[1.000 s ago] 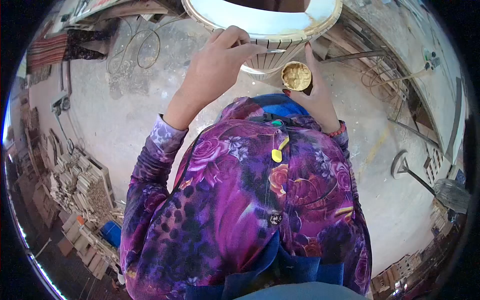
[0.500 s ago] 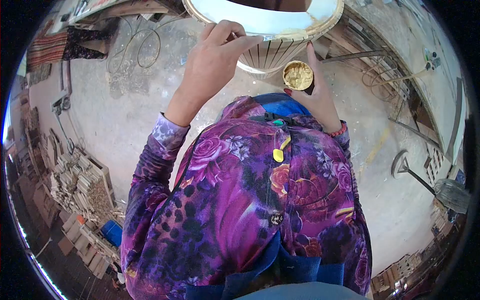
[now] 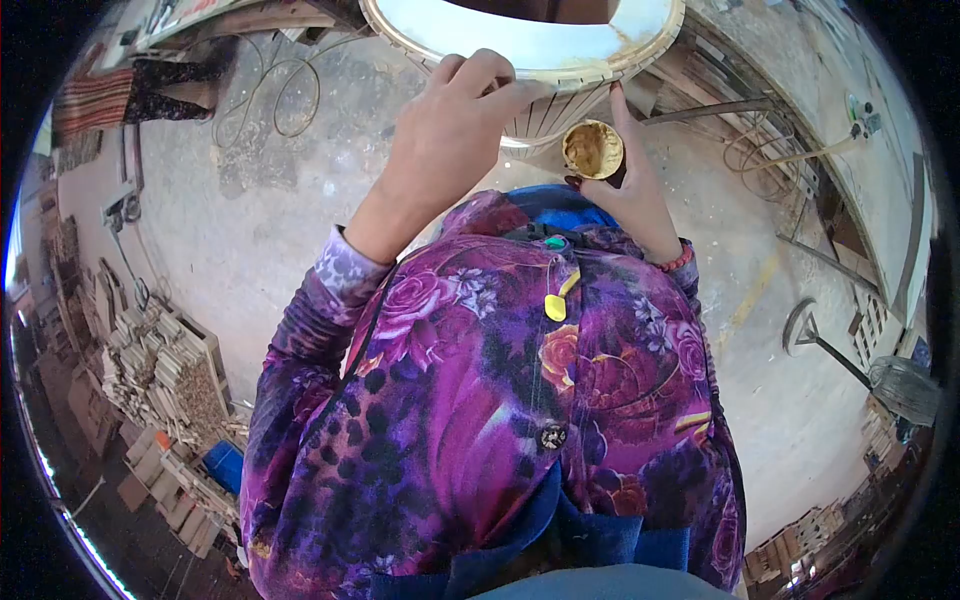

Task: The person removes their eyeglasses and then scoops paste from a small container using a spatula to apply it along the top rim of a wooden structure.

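Observation:
A large round, tapered piece (image 3: 545, 122) with a slatted outer wall and dark seams stands at the top of the view. Its wide rim encloses a smooth white inner band (image 3: 500, 45); a tan smear shows on the right part. My left hand (image 3: 450, 140) is at the near rim, fingers bent and pinched together; what they hold, if anything, is hidden. Just below the rim, my right hand (image 3: 640, 195) grips a small round cup (image 3: 594, 150) of yellowish paste, tilted so its hollowed inside shows. The right index finger reaches up against the slatted wall.
Stacked wooden sticks (image 3: 165, 365) and a blue container (image 3: 223, 463) are at the lower left. A hose (image 3: 300, 95) lies coiled on the floor (image 3: 270, 200). Another person's legs (image 3: 175, 90) show at the upper left. At right stands a long workbench (image 3: 850, 90).
My left hand has moved right along the rim. The cup in my right hand has turned, showing a hollow in the paste. The round piece has shifted slightly.

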A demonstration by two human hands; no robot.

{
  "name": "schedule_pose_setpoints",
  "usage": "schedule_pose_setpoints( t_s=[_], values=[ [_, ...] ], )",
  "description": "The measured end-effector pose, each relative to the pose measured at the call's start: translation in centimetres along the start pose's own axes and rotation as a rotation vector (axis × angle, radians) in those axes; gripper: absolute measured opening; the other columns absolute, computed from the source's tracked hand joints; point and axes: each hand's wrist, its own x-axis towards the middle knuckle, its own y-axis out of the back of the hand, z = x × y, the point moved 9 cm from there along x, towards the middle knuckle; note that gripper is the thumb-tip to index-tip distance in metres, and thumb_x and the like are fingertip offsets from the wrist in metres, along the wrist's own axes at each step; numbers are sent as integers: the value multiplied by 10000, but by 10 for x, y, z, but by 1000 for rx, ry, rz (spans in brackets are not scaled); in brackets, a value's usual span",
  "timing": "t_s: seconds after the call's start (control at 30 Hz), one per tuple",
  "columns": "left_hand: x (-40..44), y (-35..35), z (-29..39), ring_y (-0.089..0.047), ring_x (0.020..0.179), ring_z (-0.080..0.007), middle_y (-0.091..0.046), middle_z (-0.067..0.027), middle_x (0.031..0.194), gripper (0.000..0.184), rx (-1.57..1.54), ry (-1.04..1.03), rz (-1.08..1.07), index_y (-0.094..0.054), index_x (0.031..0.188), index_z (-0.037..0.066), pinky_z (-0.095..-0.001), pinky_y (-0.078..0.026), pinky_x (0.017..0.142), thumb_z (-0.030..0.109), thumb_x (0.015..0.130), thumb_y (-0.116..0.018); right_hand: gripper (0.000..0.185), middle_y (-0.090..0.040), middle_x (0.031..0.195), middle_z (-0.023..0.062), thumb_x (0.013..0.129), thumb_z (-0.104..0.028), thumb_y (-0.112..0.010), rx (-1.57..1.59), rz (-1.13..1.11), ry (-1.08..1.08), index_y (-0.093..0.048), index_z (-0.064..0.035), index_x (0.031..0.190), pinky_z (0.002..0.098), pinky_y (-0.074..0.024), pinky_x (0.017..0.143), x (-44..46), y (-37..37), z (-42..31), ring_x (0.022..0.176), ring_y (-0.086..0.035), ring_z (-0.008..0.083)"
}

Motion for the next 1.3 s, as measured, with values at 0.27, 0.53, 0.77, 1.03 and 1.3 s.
schedule_pose_setpoints(
  t_s=[0.27,0.53,0.77,1.03,1.3],
  values=[
    [9,1,0,-611,943,-267,-613,-62,999,359,55,45,76,-738,1158,183,-377,-533,798,24,860,-615,1043,-205,1668,165,760,-49,-677,-30,-9,2,-97,-48,1627,350,-295,1189,-3,-2,2,1485,-317,240],
    [0,2,-1,-594,926,-242,-610,-42,1007,382,-34,-3,55,-765,1135,204,-357,-517,789,2,834,-642,1034,-212,1667,163,780,-39,-678,-41,-1,8,-88,-56,1629,339,-311,1177,-4,-2,-3,1470,-342,230],
    [-7,-1,2,-588,911,-234,-613,-38,1014,390,10,-48,15,-763,1146,194,-362,-515,802,-2,832,-640,1033,-189,1675,165,790,-40,-697,3,-13,-38,-86,-31,1623,332,-304,1179,-4,-2,-2,1484,-316,218],
    [-4,-10,10,-588,918,-237,-612,-33,998,370,-18,-34,-39,-763,1146,201,-356,-513,787,15,852,-634,1044,-186,1673,175,761,-13,-675,-7,-15,-41,-82,-18,1620,334,-299,1183,-3,-1,-4,1475,-324,208],
    [7,5,-8,-593,912,-260,-606,-55,980,327,-12,9,95,-755,1144,183,-366,-507,780,35,880,-630,1036,-203,1670,168,769,-29,-678,-35,5,27,-89,-21,1620,331,-306,1175,-3,1,-5,1461,-338,199]
  ],
)
